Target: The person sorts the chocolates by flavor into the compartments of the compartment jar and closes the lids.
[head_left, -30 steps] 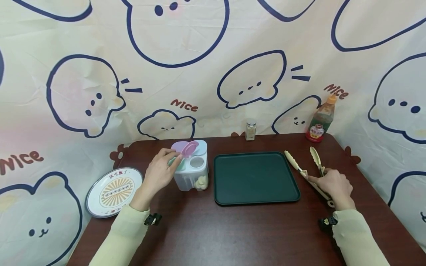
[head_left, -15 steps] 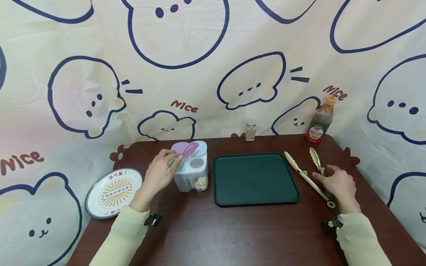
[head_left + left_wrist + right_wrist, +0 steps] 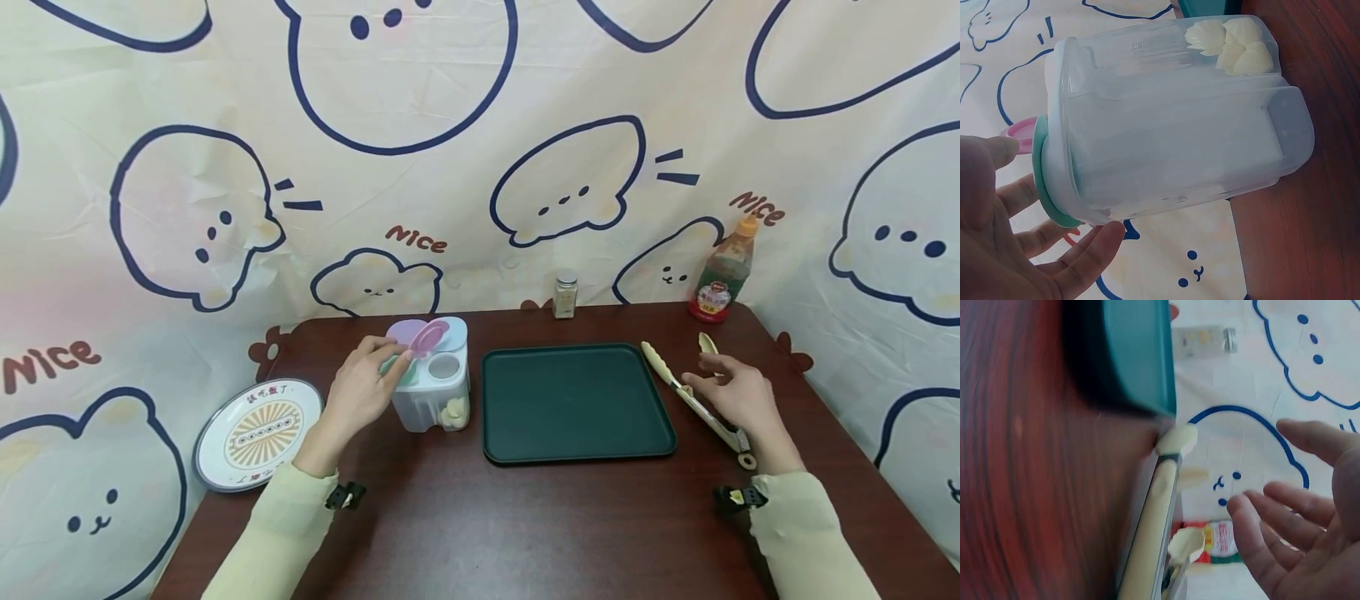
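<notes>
Both hands are out on the table (image 3: 480, 533) right now. Left hand (image 3: 360, 392) is touching the top of the clear container (image 3: 435, 387), fingertips at the green and pink lids (image 3: 427, 337) — from the wrist view the fingers are lying fairly straight around the lid edge, not clamping it. Right hand (image 3: 731, 392) is hovering relaxed and open just over the tongs (image 3: 693, 400), gripping nothing.

Progress-wise, looks like things are barely starting: the pale shell-shaped pieces (image 3: 1229, 44) are sitting inside the container's near right compartment, the dark green tray (image 3: 577, 402) in the middle is holding nothing, and the tongs are lying flat on the table right of the tray.

Room for moving is decent — the near half of the table is wide open. The patterned plate (image 3: 258, 433) is hanging off the left table edge a bit, and the spice jar (image 3: 565, 293) and sauce bottle (image 3: 723, 271) are standing along the far edge against the backdrop.
</notes>
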A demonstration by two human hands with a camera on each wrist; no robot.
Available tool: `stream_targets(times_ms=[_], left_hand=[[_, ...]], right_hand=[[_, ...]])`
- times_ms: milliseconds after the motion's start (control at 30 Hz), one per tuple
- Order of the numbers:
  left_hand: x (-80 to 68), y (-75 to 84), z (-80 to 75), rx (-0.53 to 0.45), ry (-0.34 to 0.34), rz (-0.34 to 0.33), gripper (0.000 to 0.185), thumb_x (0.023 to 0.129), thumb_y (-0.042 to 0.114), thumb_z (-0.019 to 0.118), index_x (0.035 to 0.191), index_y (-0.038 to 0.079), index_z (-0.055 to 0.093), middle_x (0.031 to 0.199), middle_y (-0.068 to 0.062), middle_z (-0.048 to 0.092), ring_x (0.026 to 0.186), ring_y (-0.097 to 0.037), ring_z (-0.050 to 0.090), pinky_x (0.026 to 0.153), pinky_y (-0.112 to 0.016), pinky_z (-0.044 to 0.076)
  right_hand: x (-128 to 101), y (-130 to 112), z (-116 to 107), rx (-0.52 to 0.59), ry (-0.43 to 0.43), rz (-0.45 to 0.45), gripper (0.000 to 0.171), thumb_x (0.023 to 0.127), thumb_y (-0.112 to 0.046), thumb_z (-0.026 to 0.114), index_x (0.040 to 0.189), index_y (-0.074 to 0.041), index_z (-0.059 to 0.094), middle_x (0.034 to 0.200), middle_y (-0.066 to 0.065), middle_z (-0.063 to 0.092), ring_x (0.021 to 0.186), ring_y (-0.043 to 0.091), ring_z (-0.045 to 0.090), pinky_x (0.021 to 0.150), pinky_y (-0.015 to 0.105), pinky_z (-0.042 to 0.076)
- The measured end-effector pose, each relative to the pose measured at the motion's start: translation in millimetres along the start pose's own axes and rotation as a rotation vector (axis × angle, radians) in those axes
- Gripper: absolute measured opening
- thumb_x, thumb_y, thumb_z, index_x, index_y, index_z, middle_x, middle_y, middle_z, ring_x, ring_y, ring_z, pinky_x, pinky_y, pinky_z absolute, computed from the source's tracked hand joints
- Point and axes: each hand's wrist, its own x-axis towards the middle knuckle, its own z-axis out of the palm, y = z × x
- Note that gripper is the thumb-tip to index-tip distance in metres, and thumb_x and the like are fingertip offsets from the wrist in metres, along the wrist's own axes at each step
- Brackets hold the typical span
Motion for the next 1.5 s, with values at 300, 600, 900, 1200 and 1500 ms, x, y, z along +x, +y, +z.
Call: stream_targets(times_ms=[300, 600, 900, 1200, 1500], left_hand=[[0.8, -0.8, 0.7, 0.000, 0.000, -0.002, 0.055, 0.103, 0.053, 0.044, 0.133, 0.012, 0.063, 0.141, -0.014, 0.052, 0.130, -0.037, 0.049, 0.106, -0.062, 0.043], [0.8, -0.6, 0.5, -0.005, 0.000, -0.001, 0.054, 0.103, 0.052, 0.044, 0.133, 0.012, 0.063, 0.141, -0.014, 0.052, 0.129, -0.037, 0.050, 0.106, -0.062, 0.043], [0.9, -0.5, 0.7, -0.004, -0.001, 0.001, 0.054, 0.103, 0.052, 0.044, 0.132, 0.012, 0.064, 0.141, -0.014, 0.052, 0.129, -0.037, 0.049, 0.107, -0.062, 0.042], [0.5, -0.3, 0.0, -0.004, -0.003, -0.001, 0.054, 0.103, 0.053, 0.044, 0.133, 0.012, 0.063, 0.141, -0.013, 0.052, 0.130, -0.037, 0.049, 0.106, -0.063, 0.043], [0.5, -0.2, -0.5, -0.021, -0.010, 0.002, 0.053, 0.103, 0.051, 0.045, 0.132, 0.011, 0.063, 0.141, -0.015, 0.051, 0.131, -0.038, 0.048, 0.109, -0.063, 0.040]], right_hand=[[3, -25, 5, 0.093, -0.104, -0.103, 0.057, 0.095, -0.043, 0.065, 0.140, -0.009, 0.056, 0.132, 0.020, 0.064, 0.103, 0.033, 0.069, 0.072, 0.020, 0.052], [7, -48, 12, 0.225, -0.163, -0.093, 0.062, 0.092, -0.053, 0.064, 0.141, -0.015, 0.056, 0.134, 0.017, 0.064, 0.106, 0.026, 0.066, 0.075, 0.027, 0.059], [11, -72, 21, 0.217, -0.150, -0.187, 0.055, 0.094, -0.047, 0.065, 0.137, -0.012, 0.059, 0.131, 0.013, 0.066, 0.105, 0.028, 0.066, 0.070, 0.026, 0.059], [8, -98, 34, 0.231, -0.171, -0.213, 0.051, 0.094, -0.042, 0.067, 0.136, -0.013, 0.061, 0.130, 0.011, 0.067, 0.107, 0.029, 0.067, 0.073, 0.028, 0.057], [3, -123, 49, 0.237, -0.173, -0.287, 0.045, 0.094, -0.038, 0.068, 0.134, -0.016, 0.062, 0.128, 0.009, 0.069, 0.104, 0.027, 0.069, 0.072, 0.028, 0.058]])
